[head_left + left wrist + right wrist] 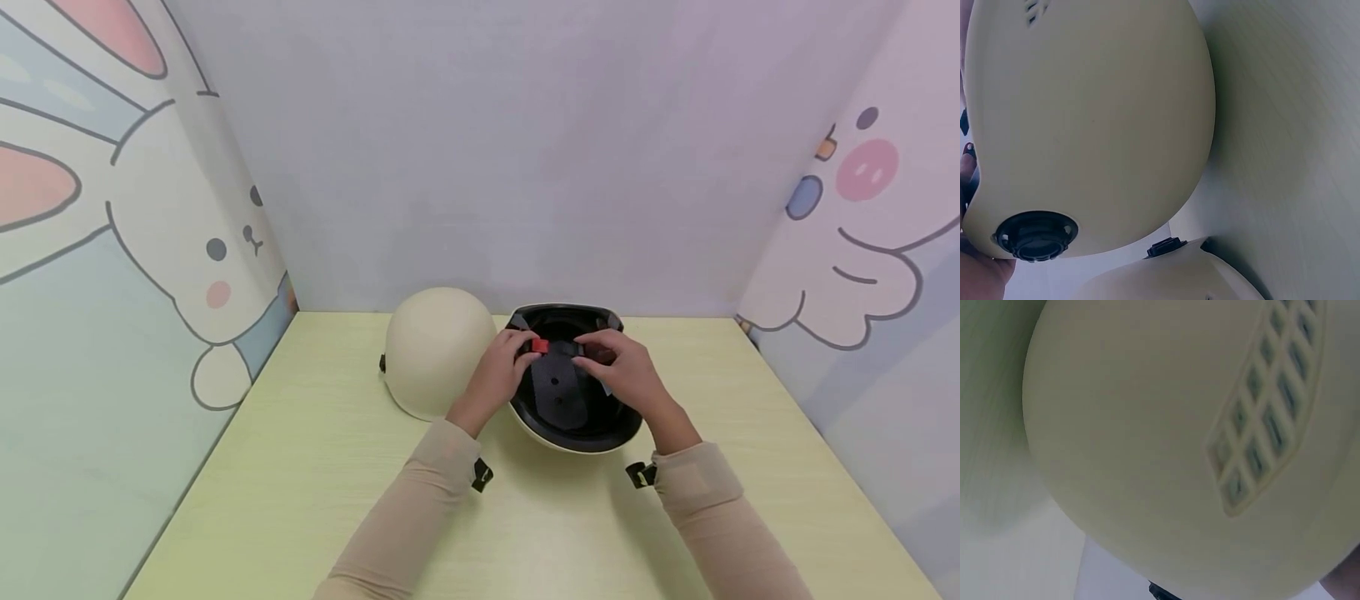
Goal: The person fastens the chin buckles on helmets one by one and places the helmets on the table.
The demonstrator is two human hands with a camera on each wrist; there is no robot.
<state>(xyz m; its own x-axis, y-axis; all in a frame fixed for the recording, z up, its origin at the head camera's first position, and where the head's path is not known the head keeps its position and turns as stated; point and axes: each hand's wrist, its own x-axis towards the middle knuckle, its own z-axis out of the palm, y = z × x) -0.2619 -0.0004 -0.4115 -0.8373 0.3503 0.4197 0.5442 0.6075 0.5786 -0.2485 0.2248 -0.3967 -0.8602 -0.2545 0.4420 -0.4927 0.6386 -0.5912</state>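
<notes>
An upturned cream helmet [577,442] lies with its black padded inside facing up. Over its opening, my left hand [497,372] pinches a red buckle piece [540,345] between thumb and fingers. Opposite it, my right hand [628,373] pinches a black buckle piece [572,349]; a small gap shows between the two pieces. In the left wrist view the helmet's outer shell [1097,125] fills much of the frame, with a black round fitting [1036,235] on its side. The right wrist view shows the shell's lattice vent [1266,412]; the buckle is hidden there.
A second cream helmet [438,354] sits dome up at the left, close beside the upturned one. Both stand on a pale yellow table [300,467]. A grey wall [510,167] rises behind, with cartoon-printed panels at both sides.
</notes>
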